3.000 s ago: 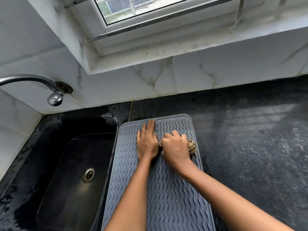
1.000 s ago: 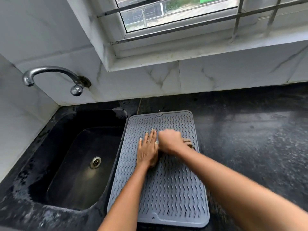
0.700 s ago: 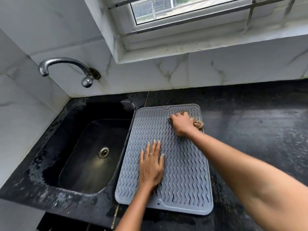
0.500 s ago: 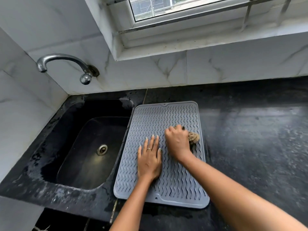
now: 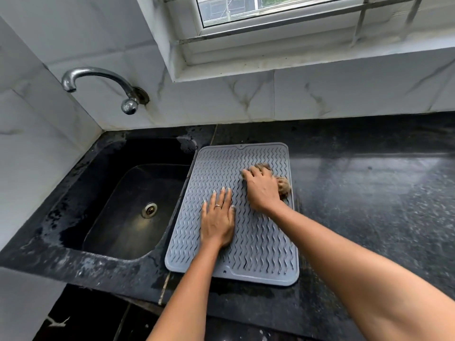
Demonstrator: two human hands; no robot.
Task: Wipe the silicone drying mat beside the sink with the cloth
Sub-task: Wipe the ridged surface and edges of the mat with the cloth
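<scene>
A grey silicone drying mat [image 5: 258, 254] with wavy ridges lies on the black counter, right of the sink [image 5: 128, 207]. My left hand [image 5: 218, 217] presses flat on the mat's middle, fingers spread, a ring on one finger. My right hand [image 5: 262, 187] is closed over a bunched tan cloth [image 5: 283, 185] on the mat's upper right part, near its right edge. Most of the cloth is hidden under that hand; a tuft shows to its right.
A chrome tap [image 5: 98, 80] sticks out of the marble wall above the black sink. The wet black counter [image 5: 369, 193] stretches to the right of the mat. A window sill [image 5: 295, 62] runs along the back wall. The counter's front edge is close below the mat.
My right hand has slid the cloth up and down the mat's right side, now a little farther from me than half a second ago. My left hand stays flat on the mat.
</scene>
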